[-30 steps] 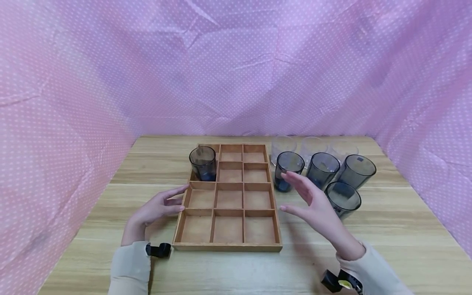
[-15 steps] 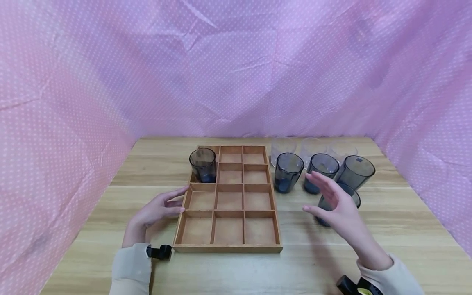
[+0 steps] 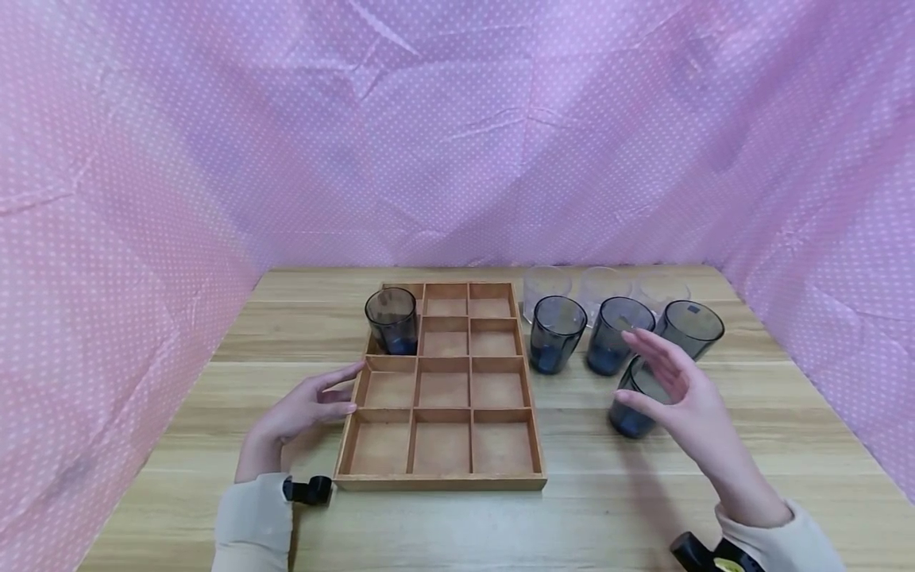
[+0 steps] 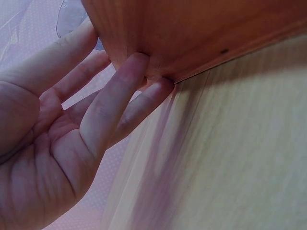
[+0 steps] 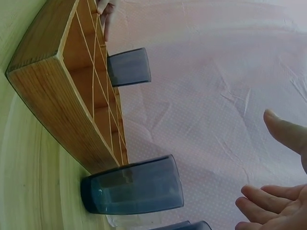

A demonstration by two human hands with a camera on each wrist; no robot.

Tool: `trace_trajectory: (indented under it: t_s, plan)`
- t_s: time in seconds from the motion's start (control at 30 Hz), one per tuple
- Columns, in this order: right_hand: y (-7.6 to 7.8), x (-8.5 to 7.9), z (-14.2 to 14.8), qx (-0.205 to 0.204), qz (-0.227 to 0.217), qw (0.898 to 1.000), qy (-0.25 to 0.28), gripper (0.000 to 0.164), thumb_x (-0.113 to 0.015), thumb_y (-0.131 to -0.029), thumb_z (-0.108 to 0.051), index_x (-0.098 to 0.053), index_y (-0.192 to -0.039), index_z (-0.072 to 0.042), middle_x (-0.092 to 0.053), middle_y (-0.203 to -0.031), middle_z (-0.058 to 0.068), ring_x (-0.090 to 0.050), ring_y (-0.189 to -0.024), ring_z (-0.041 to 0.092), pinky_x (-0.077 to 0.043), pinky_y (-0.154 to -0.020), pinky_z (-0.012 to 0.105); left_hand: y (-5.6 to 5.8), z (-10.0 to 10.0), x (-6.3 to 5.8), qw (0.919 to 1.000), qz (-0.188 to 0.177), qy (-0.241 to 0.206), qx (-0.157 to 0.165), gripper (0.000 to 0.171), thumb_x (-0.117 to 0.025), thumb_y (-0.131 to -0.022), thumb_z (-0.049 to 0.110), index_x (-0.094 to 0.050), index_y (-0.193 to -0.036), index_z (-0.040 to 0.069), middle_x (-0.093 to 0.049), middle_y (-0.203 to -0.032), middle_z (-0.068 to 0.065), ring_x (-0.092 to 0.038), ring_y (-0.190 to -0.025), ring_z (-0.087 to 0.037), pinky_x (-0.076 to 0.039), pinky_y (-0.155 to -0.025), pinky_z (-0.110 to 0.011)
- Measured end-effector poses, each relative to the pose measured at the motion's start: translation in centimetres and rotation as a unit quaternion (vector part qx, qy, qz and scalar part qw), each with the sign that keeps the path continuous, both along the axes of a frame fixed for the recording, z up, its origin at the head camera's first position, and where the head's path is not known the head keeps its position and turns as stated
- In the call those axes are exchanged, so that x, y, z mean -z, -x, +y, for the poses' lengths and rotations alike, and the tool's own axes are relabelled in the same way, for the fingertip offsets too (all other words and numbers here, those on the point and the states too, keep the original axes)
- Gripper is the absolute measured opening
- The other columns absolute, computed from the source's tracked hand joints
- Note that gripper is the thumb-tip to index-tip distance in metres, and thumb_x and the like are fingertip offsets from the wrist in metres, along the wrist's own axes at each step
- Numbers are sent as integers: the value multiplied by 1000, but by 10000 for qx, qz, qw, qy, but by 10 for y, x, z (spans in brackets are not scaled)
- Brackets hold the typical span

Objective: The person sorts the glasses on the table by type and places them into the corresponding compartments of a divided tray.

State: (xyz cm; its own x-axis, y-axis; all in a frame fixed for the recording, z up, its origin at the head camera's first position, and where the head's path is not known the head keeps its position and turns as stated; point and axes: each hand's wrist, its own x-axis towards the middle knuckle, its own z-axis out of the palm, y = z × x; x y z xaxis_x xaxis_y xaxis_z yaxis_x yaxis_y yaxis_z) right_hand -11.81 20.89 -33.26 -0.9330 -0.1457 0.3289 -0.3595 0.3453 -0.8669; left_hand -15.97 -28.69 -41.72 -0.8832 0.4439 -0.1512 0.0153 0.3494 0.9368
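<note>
My left hand (image 3: 303, 409) rests its fingertips against the left side of a wooden compartment tray (image 3: 439, 481); the left wrist view shows the fingers touching its outer wall. One smoky drinking glass (image 3: 391, 322) stands upright in the tray's left column, second row from the back. Right of the tray, my right hand (image 3: 689, 405) hovers with thumb and fingers spread, partly covering the nearest smoky glass (image 3: 631, 417). In the right wrist view, nothing lies between its thumb and fingers (image 5: 261, 201).
More smoky glasses stand right of the tray: one beside it (image 3: 556, 338), a middle one (image 3: 609, 342) and a right one (image 3: 693, 327). Behind them is a row of clear glasses (image 3: 545, 284). A pink dotted cloth (image 3: 457, 143) hangs around the wooden table (image 3: 457, 532).
My right hand has moved right, from beside the glass nearest the tray to the front smoky glass. The left hand and the tray have stayed in place.
</note>
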Motion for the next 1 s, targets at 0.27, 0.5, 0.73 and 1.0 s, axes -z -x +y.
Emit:
trace_trajectory:
  t_s: [0.27,0.5,0.73,1.0]
  plan:
    - [0,3,13,227,-77,9996,-147,77,-73,-80,7,-39,-146,-10,-52,-141,-20,-41,-128,-15,-30,-106,0,1,0,0,10000,12,36,-20,73,-65,-93,16,-25,-152,1,-15,-160,-24,-33,-137,-51,-54,-95,-26]
    - [-1,14,19,510,-131,9979,-387,76,-75,-80,3,-39,-146,-8,-49,-137,-28,-38,-128,-18,-27,-105,-2,0,0,0,10000,63,3,57,73,-64,-93,17,-24,-152,-1,-14,-159,-26,-32,-136,-54,-54,-96,-30]
    - [-1,24,29,843,-128,9953,-468,77,-75,-79,3,-39,-146,-8,-50,-134,-31,-37,-127,-20,-25,-105,-3,1,0,3,10000,-3,-11,46,73,-64,-93,16,-24,-152,1,-12,-160,-25,-30,-137,-54,-53,-98,-28]
    - [2,31,39,995,-191,9938,-454,79,-75,-80,4,-37,-148,-8,-50,-134,-30,-37,-127,-20,-24,-108,-1,0,0,5,9997,211,106,56,72,-64,-93,17,-25,-152,1,-14,-159,-26,-33,-135,-55,-52,-100,-34]
